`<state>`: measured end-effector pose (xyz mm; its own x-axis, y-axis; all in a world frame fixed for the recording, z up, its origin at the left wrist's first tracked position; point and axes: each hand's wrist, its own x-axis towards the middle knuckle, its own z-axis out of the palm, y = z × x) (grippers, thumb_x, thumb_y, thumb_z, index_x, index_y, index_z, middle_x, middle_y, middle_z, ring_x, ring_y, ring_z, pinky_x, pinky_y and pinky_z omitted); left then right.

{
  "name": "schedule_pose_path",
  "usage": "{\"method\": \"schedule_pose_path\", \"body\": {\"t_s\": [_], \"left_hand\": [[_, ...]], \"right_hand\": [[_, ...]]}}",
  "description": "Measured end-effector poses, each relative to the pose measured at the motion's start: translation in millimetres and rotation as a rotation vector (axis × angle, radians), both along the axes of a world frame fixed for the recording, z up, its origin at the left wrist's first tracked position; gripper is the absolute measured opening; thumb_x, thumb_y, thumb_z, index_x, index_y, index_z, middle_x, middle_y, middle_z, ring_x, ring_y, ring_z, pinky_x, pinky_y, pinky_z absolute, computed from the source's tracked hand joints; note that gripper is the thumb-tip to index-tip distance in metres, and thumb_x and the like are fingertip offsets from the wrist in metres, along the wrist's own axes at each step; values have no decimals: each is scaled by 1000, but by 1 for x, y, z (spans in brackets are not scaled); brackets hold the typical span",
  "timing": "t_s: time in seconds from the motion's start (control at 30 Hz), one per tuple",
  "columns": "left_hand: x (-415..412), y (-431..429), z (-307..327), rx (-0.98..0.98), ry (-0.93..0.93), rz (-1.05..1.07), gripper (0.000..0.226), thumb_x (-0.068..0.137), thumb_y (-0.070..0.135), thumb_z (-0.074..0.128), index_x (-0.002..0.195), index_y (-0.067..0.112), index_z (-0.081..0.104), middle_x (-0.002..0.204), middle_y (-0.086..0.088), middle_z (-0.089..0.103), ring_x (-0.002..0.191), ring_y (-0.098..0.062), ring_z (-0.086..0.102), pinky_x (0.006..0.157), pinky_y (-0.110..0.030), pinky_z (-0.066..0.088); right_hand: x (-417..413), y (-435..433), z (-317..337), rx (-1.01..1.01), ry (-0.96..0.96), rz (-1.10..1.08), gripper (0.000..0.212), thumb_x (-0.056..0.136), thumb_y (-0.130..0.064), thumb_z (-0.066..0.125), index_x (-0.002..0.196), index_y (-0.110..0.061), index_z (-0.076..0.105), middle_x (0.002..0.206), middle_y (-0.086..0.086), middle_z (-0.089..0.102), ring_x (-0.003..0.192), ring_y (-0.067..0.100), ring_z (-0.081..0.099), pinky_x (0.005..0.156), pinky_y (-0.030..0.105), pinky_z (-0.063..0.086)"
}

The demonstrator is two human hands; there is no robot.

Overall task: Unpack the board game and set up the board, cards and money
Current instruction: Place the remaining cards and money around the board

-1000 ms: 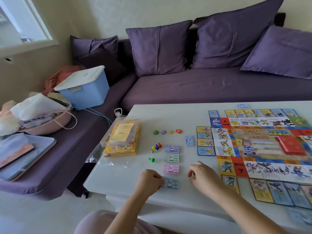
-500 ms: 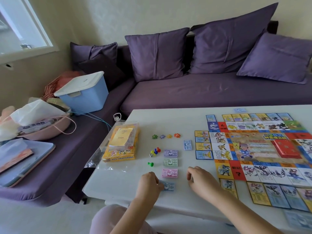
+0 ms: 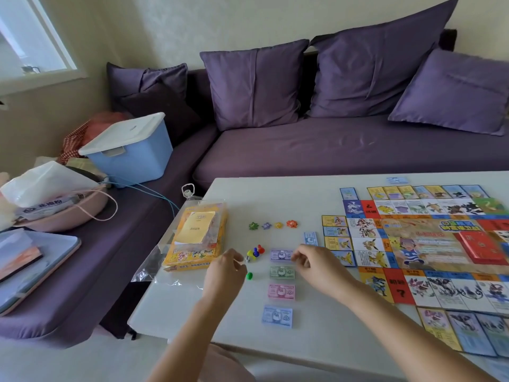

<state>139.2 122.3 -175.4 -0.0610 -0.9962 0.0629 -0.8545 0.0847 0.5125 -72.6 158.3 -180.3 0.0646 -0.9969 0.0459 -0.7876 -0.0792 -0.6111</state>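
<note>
Money: blue stack "500"; L hand loose, empty; R hand by purple stack, grip unclear.

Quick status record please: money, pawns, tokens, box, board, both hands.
money: four stacks in a column, far to near: purple stack, green stack, pink stack, blue stack
pawns: cluster left of purple stack; green pawn apart, nearer
star tokens: four in a row
box: yellow, left of pawns
board: unfolded, right; red deck on it
left hand: fingers curled beside green pawn; grip unclear
right hand: fingers curled at purple stack; grip unclear
</note>
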Motion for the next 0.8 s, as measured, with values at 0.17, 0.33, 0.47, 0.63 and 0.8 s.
{"method": "schedule_pose_path", "body": {"t_s": [0.17, 0.33, 0.47, 0.63, 0.8], "left_hand": [[-4, -38, -3, 53, -11, -57, 35, 84, 25, 69, 116, 13, 61, 111, -2, 65, 98, -14, 59, 77, -18, 44], [-17, -55, -10, 119, -95, -149, 46, 81, 28, 73, 123, 18, 58, 121, -2, 60, 105, -17, 59, 82, -25, 48], [-24, -62, -14, 154, -146, -141, 36, 80, 28, 73, 114, 18, 63, 107, -1, 65, 89, -17, 59, 77, -29, 53], [-25, -66, -21, 126, -149, -123, 27, 82, 25, 71, 106, 15, 64, 102, -3, 65, 87, -19, 59, 74, -29, 52], [-20, -70, -22, 94, -145, -141, 30, 84, 27, 69, 108, 12, 63, 105, -5, 65, 89, -21, 62, 75, -30, 52]], "right_hand": [[22, -56, 14, 37, 19, 100, 32, 89, -4, 60, 119, -13, 62, 108, 2, 62, 87, 9, 54, 76, 20, 44], [40, -90, 8, 146, 103, 102, 27, 88, -4, 58, 113, -14, 65, 111, 6, 62, 92, 20, 58, 73, 27, 45], [52, -113, 0, 197, 124, -54, 26, 90, -13, 56, 64, -7, 54, 105, 12, 68, 95, 26, 65, 60, 24, 42], [70, -125, 1, 295, 188, -142, 27, 82, -5, 59, 62, -10, 40, 67, 4, 47, 63, 21, 50, 44, 23, 31], [80, -130, 2, 353, 226, -204, 22, 82, -1, 59, 70, -9, 43, 80, 6, 53, 76, 23, 53, 55, 26, 42]]}}
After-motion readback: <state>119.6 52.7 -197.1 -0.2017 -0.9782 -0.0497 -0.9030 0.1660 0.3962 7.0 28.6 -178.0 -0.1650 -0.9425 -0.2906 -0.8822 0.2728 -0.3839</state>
